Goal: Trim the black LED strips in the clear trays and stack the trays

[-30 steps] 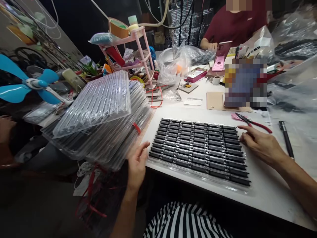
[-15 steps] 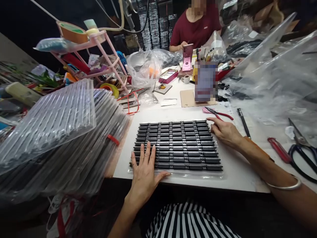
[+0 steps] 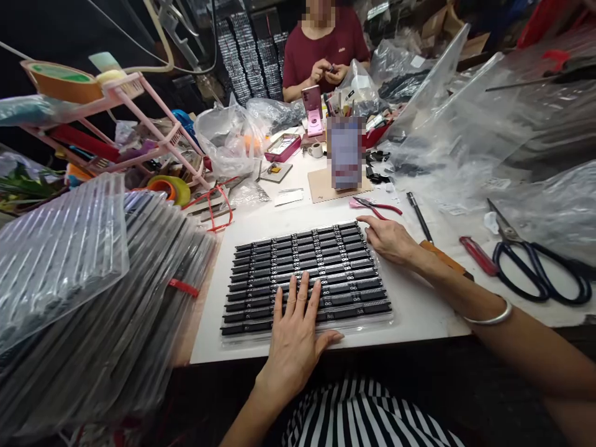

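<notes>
A clear plastic tray (image 3: 385,318) filled with rows of black toothed strips (image 3: 307,267) lies on the white table top. My left hand (image 3: 295,332) rests flat on the lower middle of the strips, fingers spread and thumb out near the tray's front edge. At the tray's far right corner is my right hand (image 3: 391,239), its index finger stretched out to the corner and its other fingers curled loosely, with nothing visible in it.
Stacked clear trays (image 3: 135,292) lean at the left beside a pink rack (image 3: 153,124). Red-handled pliers (image 3: 379,206), a black pen (image 3: 419,216), a red cutter (image 3: 477,256) and scissors (image 3: 526,248) lie right. A person (image 3: 321,49) sits opposite, handling something small.
The view has turned, shifting most things left in the picture. My left hand has slid rightward over the strips. My right hand stays at the far corner. The person opposite now has both hands together.
</notes>
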A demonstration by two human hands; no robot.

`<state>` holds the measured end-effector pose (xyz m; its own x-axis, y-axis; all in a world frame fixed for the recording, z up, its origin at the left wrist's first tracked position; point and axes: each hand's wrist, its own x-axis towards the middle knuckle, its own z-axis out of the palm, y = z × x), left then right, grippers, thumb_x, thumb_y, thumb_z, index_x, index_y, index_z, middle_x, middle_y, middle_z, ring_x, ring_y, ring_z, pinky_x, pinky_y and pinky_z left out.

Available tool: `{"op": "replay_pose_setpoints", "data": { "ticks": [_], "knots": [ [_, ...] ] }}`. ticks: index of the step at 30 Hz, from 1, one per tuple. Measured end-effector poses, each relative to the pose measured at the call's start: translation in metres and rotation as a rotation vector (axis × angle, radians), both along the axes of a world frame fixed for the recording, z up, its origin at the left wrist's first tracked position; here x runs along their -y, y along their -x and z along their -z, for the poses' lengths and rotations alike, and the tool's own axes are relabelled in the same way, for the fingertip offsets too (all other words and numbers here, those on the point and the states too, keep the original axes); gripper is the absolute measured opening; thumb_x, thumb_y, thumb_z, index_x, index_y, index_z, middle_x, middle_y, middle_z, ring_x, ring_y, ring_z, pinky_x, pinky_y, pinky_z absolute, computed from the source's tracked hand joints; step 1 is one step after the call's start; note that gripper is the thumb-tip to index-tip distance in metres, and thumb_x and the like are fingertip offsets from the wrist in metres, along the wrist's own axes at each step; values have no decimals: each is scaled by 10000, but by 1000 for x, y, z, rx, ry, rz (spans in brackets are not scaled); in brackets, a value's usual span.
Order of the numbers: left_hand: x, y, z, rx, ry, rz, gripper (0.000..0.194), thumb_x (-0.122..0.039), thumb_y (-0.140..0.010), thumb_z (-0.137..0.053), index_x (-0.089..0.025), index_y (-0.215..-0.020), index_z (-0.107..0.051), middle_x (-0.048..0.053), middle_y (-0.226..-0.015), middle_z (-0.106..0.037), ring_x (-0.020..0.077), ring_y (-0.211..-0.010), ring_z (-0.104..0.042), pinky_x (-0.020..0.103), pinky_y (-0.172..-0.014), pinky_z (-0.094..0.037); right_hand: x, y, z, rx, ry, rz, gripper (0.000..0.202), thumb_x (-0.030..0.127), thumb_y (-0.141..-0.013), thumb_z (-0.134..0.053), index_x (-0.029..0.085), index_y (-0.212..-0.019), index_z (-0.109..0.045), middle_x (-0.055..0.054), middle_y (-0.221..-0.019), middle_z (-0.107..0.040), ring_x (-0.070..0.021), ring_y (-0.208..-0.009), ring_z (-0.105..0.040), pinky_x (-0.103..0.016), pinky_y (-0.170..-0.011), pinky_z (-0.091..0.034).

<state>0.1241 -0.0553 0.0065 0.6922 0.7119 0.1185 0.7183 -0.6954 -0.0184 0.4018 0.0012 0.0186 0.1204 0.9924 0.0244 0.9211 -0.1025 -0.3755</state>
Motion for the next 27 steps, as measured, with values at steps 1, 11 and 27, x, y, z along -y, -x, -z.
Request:
{"op": "replay_pose_setpoints", "data": {
  "ticks": [1,11,27],
  "knots": [
    [0,0,-1,0,7,2,840,-627,-833,-452,-175,-1490,-185,145,-1539,-221,342,-1424,-153,566,-1108,-223,0,0,0,4,-1,1,432,228,-911,-355,174,-1314,-502,-90,-949,-685,-247,-846,-634,-342,-761,-461],
    [-10,39,-3,100,34,-108,875,-563,-853,-487,-201,-1502,-24,174,-1527,-252,320,-1419,-194,586,-1107,-196,-2,-5,5,24,1,16,416,301,-936,-371,189,-1314,-502,-99,-1015,-677,-266,-903,-633,-355,-781,-460],
    [-14,126,5,434,285,-468,980,-528,-774,-632,-271,-1498,-23,174,-1564,-128,297,-1436,-115,546,-1135,-155,-5,-11,13,41,41,64,455,257,-900,-354,173,-1323,-499,-101,-864,-670,-272,-846,-617,-361,-782,-430]
  ]
}}
